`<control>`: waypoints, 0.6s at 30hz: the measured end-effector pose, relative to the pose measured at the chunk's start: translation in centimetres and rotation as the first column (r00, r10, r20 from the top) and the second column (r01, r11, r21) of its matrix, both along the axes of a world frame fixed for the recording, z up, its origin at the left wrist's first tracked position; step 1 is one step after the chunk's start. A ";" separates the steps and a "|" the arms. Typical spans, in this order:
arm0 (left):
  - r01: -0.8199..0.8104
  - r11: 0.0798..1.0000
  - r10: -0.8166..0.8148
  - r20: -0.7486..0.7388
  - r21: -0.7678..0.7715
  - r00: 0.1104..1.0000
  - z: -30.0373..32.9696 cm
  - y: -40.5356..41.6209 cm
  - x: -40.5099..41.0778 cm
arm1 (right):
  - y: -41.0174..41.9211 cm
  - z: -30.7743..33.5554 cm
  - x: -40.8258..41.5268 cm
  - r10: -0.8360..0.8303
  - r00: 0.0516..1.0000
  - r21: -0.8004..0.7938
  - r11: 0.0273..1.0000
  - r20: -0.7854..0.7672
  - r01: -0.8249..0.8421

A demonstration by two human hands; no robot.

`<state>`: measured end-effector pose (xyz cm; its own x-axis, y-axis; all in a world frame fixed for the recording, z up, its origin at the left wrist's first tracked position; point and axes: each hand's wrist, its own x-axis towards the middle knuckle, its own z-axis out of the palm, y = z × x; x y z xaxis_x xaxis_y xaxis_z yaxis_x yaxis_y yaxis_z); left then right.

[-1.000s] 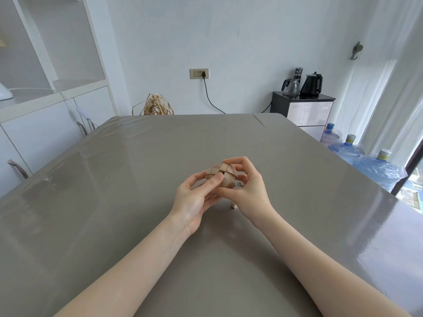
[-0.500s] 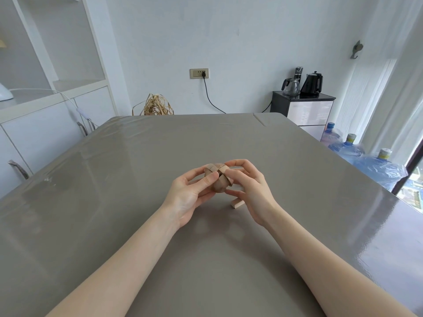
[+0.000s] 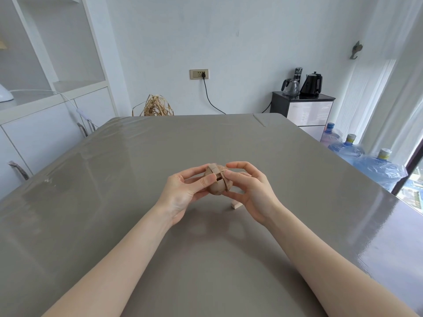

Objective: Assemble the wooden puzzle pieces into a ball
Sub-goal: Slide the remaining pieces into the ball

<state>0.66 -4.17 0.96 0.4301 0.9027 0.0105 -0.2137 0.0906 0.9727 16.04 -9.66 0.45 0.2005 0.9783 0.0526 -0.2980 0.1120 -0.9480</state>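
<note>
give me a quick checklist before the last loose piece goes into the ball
1. Left hand grips the wooden ball: ok.
2. Right hand steadies the ball with its fingers: ok.
3. Loose piece within reach on the table, beneath the right hand: ok.
4. A hand free to pick it up: not ok, both hold the ball.
5. Open slot for the piece: cannot tell, only seams show.
6. Ball held above the table: ok.
</note>
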 end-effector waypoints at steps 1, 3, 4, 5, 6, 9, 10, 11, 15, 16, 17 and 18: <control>0.012 1.000 -0.012 -0.003 0.000 1.000 0.0 0.0 -0.1 | 0.0 0.0 0.0 0.007 1.000 -0.001 1.000 -0.008 -0.007; 0.031 1.000 -0.031 -0.009 -0.002 0.999 0.2 0.2 -0.4 | 0.0 0.1 0.0 0.026 0.999 -0.003 1.000 -0.024 -0.027; 0.039 0.999 -0.040 -0.012 -0.003 0.999 0.2 0.2 -0.5 | 0.0 0.1 0.0 0.036 0.999 -0.005 0.999 -0.028 -0.036; 0.046 0.999 -0.046 -0.017 -0.004 0.999 0.2 0.3 -0.6 | 0.0 0.2 0.0 0.045 0.999 -0.010 0.999 -0.028 -0.046; 0.051 0.999 -0.051 -0.020 -0.007 0.998 0.2 0.3 -0.6 | 0.0 0.2 0.0 0.057 0.998 -0.017 0.998 -0.026 -0.058; 0.066 0.996 -0.067 -0.014 -0.053 0.998 0.2 0.3 -0.6 | -0.1 0.2 0.1 0.083 0.997 -0.035 0.996 -0.007 -0.083; 0.073 0.994 -0.074 -0.009 -0.077 0.997 0.1 0.2 -0.6 | 0.0 0.2 0.1 0.086 0.996 -0.037 0.996 0.001 -0.086; 0.083 0.992 -0.083 -0.003 -0.100 0.997 0.1 0.2 -0.5 | 0.0 0.1 0.1 0.086 0.996 -0.036 0.996 0.008 -0.086; 0.119 0.983 -0.120 0.009 -0.143 0.993 0.0 0.3 -0.5 | 0.0 0.0 0.2 0.075 0.997 -0.038 0.996 0.019 -0.075; 0.124 0.983 -0.125 0.000 -0.139 0.992 0.1 0.3 -0.5 | 0.0 0.0 0.2 0.075 0.997 -0.040 0.996 0.019 -0.074; 0.125 0.984 -0.128 -0.011 -0.129 0.992 0.0 0.4 -0.5 | 0.1 -0.1 0.2 0.075 0.997 -0.042 0.996 0.018 -0.074; 0.124 0.985 -0.128 -0.022 -0.120 0.992 0.0 0.4 -0.5 | 0.0 -0.1 0.2 0.076 0.997 -0.043 0.996 0.015 -0.075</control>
